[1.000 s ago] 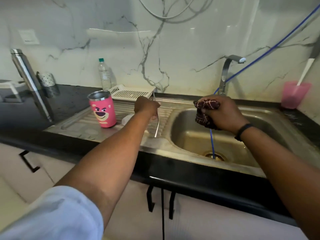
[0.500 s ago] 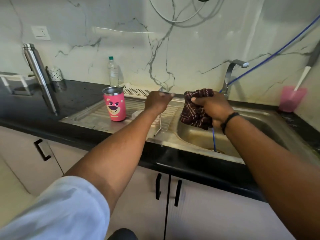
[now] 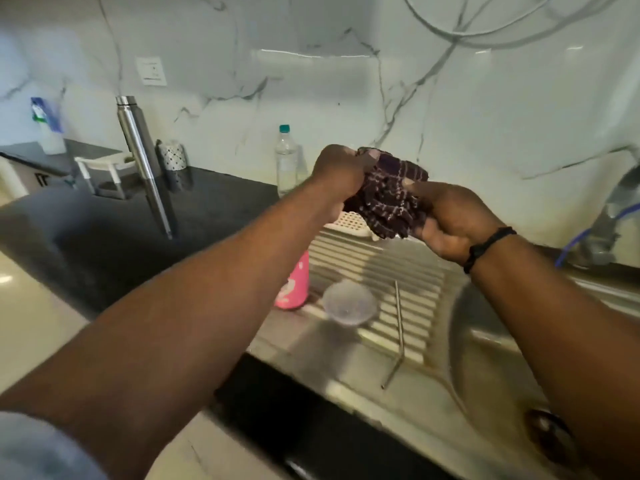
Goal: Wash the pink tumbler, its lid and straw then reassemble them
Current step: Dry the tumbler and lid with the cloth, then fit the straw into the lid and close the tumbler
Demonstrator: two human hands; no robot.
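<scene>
Tumbler [image 3: 293,285] stands on the drainboard [image 3: 349,251], below my fingers and half hidden by my left forearm. Lid [image 3: 349,303] and straw [image 3: 399,323] lie beside it, apparently draining. My left hand [image 3: 341,174] and right hand [image 3: 453,221] both pinch the cloth [image 3: 388,195], fingers curled, probably for drying.
</scene>
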